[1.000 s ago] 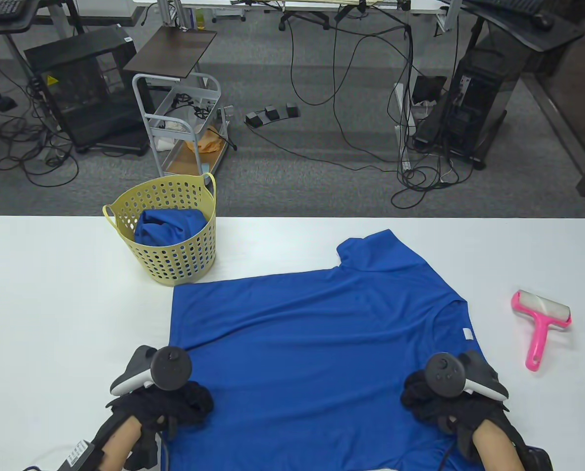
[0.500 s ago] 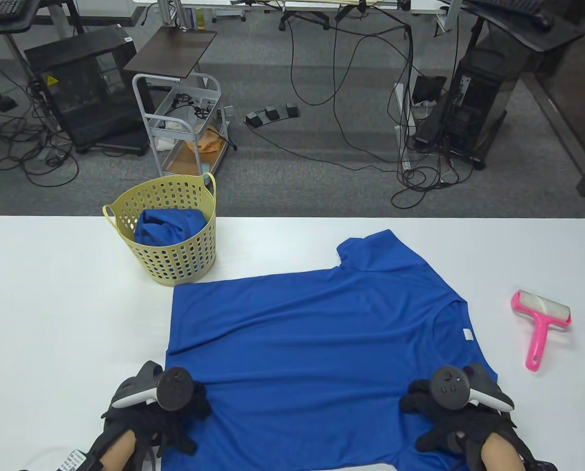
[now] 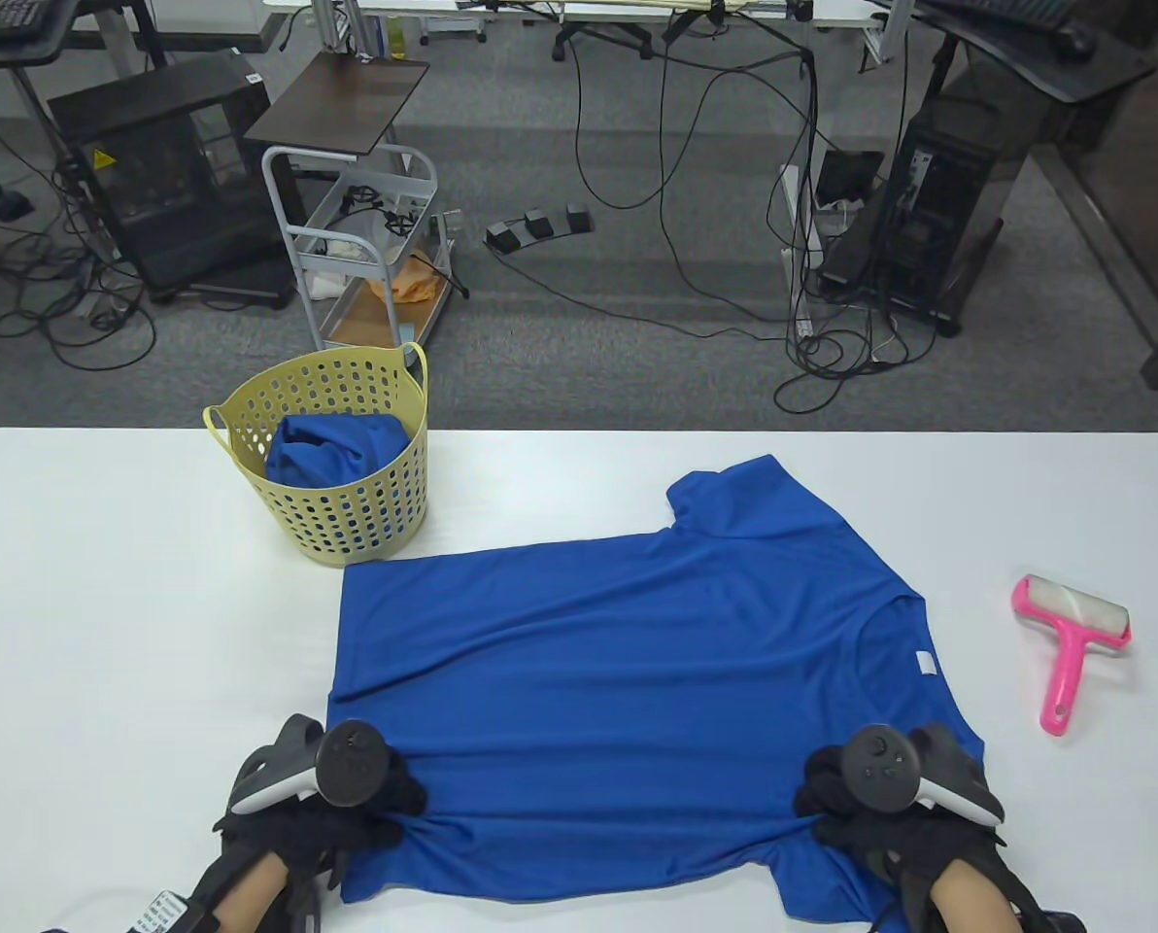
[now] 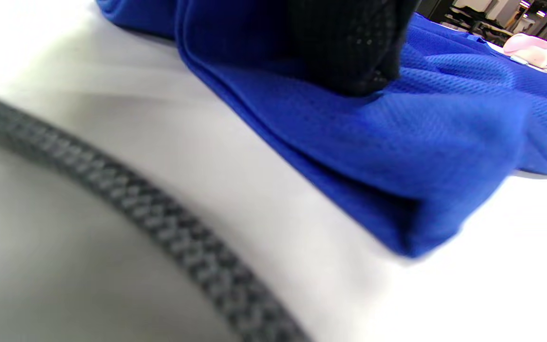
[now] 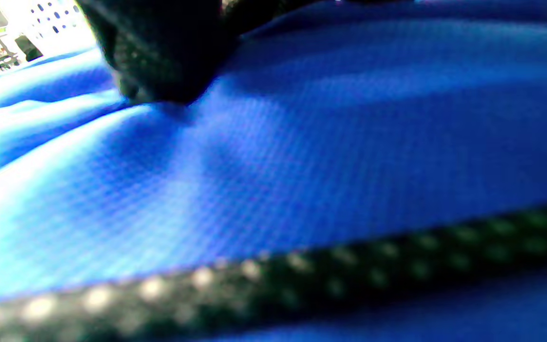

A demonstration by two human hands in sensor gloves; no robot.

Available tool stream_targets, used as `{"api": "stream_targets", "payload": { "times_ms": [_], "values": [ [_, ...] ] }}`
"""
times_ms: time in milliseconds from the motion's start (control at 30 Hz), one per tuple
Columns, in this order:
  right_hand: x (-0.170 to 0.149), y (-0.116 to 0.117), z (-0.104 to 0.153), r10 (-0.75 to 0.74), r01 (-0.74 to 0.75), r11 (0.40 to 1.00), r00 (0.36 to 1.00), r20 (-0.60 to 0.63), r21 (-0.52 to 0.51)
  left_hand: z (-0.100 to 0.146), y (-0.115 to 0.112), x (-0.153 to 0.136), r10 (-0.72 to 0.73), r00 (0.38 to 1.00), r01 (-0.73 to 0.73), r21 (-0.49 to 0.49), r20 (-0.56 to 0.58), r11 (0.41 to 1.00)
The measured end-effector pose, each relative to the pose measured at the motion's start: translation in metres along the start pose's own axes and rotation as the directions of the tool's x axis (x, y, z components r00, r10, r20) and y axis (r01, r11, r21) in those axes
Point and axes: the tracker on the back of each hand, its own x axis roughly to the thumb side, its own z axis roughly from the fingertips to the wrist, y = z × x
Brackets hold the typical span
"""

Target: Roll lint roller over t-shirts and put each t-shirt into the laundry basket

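Blue t-shirt [image 3: 618, 671] lies spread at frame centre; left hand [image 3: 346, 807] and right hand [image 3: 861, 807] each pinch its lower edge; pink lint roller [image 3: 1070, 641] right; yellow laundry basket [image 3: 331, 457] upper left.

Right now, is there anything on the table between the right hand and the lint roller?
Nothing visible. The right hand rests on the near right part of the blue t-shirt; the pink lint roller lies beyond the shirt's right edge, and only shirt fabric and bare white table lie between them.
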Motion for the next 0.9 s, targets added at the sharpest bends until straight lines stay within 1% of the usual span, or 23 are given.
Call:
{"api": "stream_targets", "payload": {
  "times_ms": [67, 100, 167, 200, 267, 300, 400, 433, 500, 600, 633, 700, 767, 833, 900],
  "values": [
    [-0.002, -0.004, 0.001, -0.046, 0.046, 0.999, 0.999, 0.006, 0.01, -0.001, 0.0, 0.005, -0.034, 0.999, 0.034, 0.015, -0.002, 0.999],
    [-0.003, -0.006, 0.002, -0.095, 0.095, 0.995, 0.995, 0.009, -0.003, -0.002, 0.0, 0.006, -0.044, 0.999, 0.044, 0.011, -0.004, 0.999],
    [-0.004, -0.011, 0.003, -0.142, 0.143, 0.989, 0.99, 0.025, -0.032, -0.003, 0.0, 0.007, -0.041, 0.999, 0.041, 0.002, 0.004, 0.999],
    [-0.004, -0.014, 0.003, -0.144, 0.146, 0.988, 0.989, 0.031, -0.049, -0.003, 0.001, 0.005, -0.025, 1.0, 0.025, -0.012, -0.002, 1.0],
    [-0.002, -0.02, 0.004, -0.132, 0.135, 0.987, 0.99, 0.045, -0.089, -0.001, 0.004, 0.003, 0.056, 0.998, -0.053, -0.095, 0.027, 0.994],
    [-0.001, -0.023, 0.005, -0.127, 0.132, 0.986, 0.991, 0.051, -0.106, 0.0, 0.006, 0.002, 0.08, 0.996, -0.076, -0.095, 0.032, 0.993],
    [0.003, -0.039, 0.009, -0.138, 0.15, 0.973, 0.987, 0.081, -0.177, 0.006, 0.016, -0.001, 0.136, 0.988, -0.135, -0.024, 0.068, 0.991],
    [0.004, -0.047, 0.012, -0.146, 0.163, 0.962, 0.985, 0.095, -0.218, 0.009, 0.023, -0.002, 0.159, 0.984, -0.16, 0.006, 0.083, 0.987],
    [0.005, -0.07, 0.016, -0.187, 0.216, 0.93, 0.975, 0.123, -0.297, 0.016, 0.043, -0.004, 0.235, 0.964, -0.247, 0.085, 0.127, 0.965],
    [0.004, -0.094, 0.013, -0.284, 0.321, 0.887, 0.946, 0.156, -0.332, 0.021, 0.071, -0.003, 0.322, 0.931, -0.346, 0.134, 0.175, 0.929],
    [0.004, -0.107, 0.012, -0.325, 0.37, 0.859, 0.928, 0.18, -0.353, 0.023, 0.084, -0.001, 0.346, 0.917, -0.381, 0.172, 0.2, 0.909],
    [0.006, -0.123, 0.014, -0.351, 0.409, 0.831, 0.912, 0.215, -0.378, 0.029, 0.105, 0.002, 0.334, 0.909, -0.394, 0.253, 0.248, 0.884],
    [0.009, -0.136, 0.016, -0.36, 0.429, 0.817, 0.901, 0.241, -0.385, 0.033, 0.12, 0.004, 0.333, 0.899, -0.412, 0.288, 0.286, 0.865],
    [0.014, -0.151, 0.02, -0.37, 0.457, 0.802, 0.886, 0.28, -0.385, 0.038, 0.133, 0.004, 0.383, 0.857, -0.48, 0.265, 0.345, 0.836],
    [0.02, -0.168, 0.024, -0.387, 0.495, 0.788, 0.861, 0.33, -0.367, 0.044, 0.146, 0.004, 0.477, 0.76, -0.606, 0.215, 0.441, 0.766]
  ]
}}
